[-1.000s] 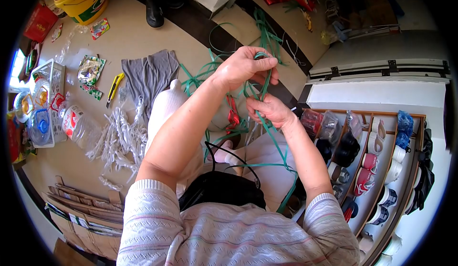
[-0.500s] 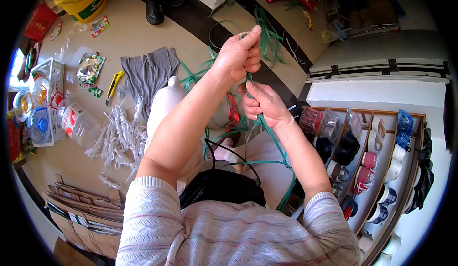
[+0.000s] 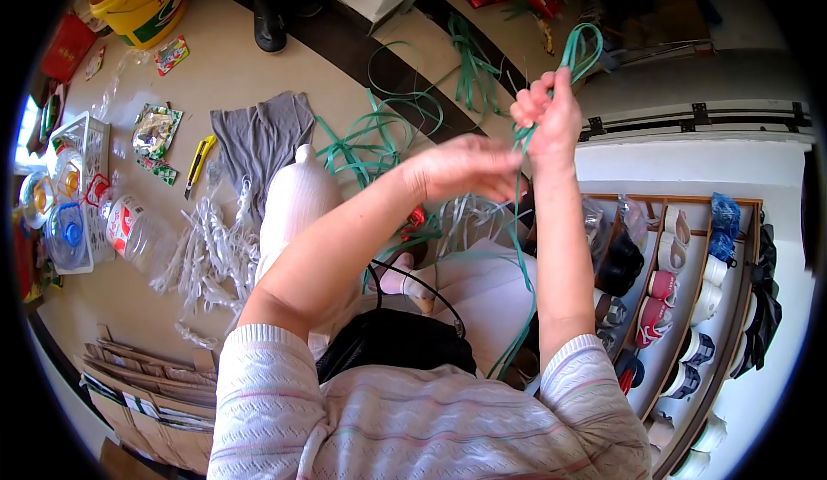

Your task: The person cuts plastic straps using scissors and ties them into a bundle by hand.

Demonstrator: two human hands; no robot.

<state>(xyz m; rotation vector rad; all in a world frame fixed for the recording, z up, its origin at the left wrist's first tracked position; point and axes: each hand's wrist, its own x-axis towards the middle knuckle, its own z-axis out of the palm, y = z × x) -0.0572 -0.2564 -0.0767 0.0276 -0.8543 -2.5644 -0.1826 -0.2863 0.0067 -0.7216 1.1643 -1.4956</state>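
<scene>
My right hand (image 3: 551, 122) is raised and closed around green plastic strapping (image 3: 582, 49). A bunched loop sticks up above the fist, and a long tail hangs past my wrist to my lap. Just below and left of it is my left hand (image 3: 469, 168), smeared by motion, its fingers stretched towards the hanging strap. Whether they touch the strap I cannot make out. More green strapping lies in loose coils (image 3: 370, 140) on the floor beside my knee, with another bundle (image 3: 474, 66) farther off. A red strip (image 3: 416, 218) shows partly under my left forearm.
White tangled strips (image 3: 215, 252), a grey cloth (image 3: 263, 131) and a yellow cutter knife (image 3: 200, 165) lie to the left. Beyond them are a plastic bottle (image 3: 129, 226), a white basket (image 3: 96, 148) and a yellow bucket (image 3: 138, 6). Right stands a shoe rack (image 3: 702, 308); flattened cardboard (image 3: 151, 394) leans lower left.
My hands have come apart. The right hand has risen to the right with the green strapping, its loop now above the fist. The left has let go and swung lower, fingers straightened.
</scene>
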